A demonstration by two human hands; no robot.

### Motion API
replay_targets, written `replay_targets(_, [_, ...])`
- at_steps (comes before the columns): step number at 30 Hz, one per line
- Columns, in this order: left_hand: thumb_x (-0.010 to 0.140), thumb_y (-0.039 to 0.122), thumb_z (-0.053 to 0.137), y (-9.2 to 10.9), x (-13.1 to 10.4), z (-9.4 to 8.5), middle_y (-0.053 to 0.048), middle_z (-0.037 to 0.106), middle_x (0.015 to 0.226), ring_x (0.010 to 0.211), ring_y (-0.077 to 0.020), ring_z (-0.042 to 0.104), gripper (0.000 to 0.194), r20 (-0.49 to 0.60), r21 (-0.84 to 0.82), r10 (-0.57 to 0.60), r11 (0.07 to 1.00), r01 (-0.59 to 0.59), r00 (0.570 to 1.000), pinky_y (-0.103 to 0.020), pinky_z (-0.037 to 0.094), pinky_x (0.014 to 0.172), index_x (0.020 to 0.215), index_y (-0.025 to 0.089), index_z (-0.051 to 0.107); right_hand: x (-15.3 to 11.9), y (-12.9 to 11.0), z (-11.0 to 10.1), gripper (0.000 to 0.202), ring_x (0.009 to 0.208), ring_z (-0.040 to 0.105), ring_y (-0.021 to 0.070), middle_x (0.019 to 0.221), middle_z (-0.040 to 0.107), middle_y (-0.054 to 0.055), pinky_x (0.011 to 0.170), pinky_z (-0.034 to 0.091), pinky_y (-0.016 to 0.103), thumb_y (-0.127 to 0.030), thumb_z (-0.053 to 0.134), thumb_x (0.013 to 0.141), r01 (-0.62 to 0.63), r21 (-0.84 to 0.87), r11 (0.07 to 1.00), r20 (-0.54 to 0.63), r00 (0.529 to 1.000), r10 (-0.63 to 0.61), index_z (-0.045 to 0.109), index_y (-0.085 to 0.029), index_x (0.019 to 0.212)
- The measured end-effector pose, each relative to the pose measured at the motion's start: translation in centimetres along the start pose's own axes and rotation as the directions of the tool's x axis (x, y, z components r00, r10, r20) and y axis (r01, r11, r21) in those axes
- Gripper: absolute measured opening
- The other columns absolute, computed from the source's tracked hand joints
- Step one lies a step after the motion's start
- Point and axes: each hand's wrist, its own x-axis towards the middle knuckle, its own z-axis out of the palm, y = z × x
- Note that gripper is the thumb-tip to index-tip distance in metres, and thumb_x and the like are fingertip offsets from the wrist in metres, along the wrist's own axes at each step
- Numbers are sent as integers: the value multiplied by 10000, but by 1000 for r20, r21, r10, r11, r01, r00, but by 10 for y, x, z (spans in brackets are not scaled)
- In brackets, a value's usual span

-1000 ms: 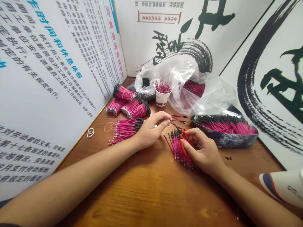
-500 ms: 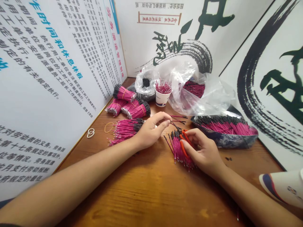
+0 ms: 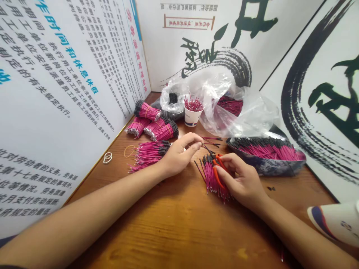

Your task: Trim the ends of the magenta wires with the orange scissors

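Observation:
My left hand (image 3: pixel 181 155) is closed in a pinch, with the end of a thin wire (image 3: pixel 203 144) at its fingertips; most of that wire is hidden. My right hand (image 3: pixel 246 183) is wrapped round orange-handled pliers (image 3: pixel 219 173). Their dark jaws point up and left, touching or almost touching the wire by my left fingertips. Below the pliers lies a loose pile of magenta wires (image 3: pixel 208 178) with black ends and bare metal tips. Another pile of such wires (image 3: pixel 147 154) is partly covered by my left hand. A few single wires (image 3: pixel 211 141) lie just behind the fingertips.
Rubber-banded wire bundles (image 3: pixel 165 129) are stacked at the back left. Behind stand a paper cup (image 3: pixel 191 118) of wires, a bag of black pieces (image 3: pixel 173 98) and a clear plastic bag (image 3: pixel 252 116). A wire-filled tray (image 3: pixel 260 166) is at right, another cup (image 3: pixel 333 222) nearer. Wall panels enclose the table.

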Motion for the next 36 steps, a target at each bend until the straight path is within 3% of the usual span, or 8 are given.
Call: replay_targets(36, [972,244,471,3,-1,-1,-21,575,875,871,-155,533,146,24,32,0,999,-1,1000,-303,436,866,872,173,553,-1,-1,0,63,579,562,134,692,597,-16,545,443,243,-271,572,929,-29,2,1000,3,1000,29,540,-220,946])
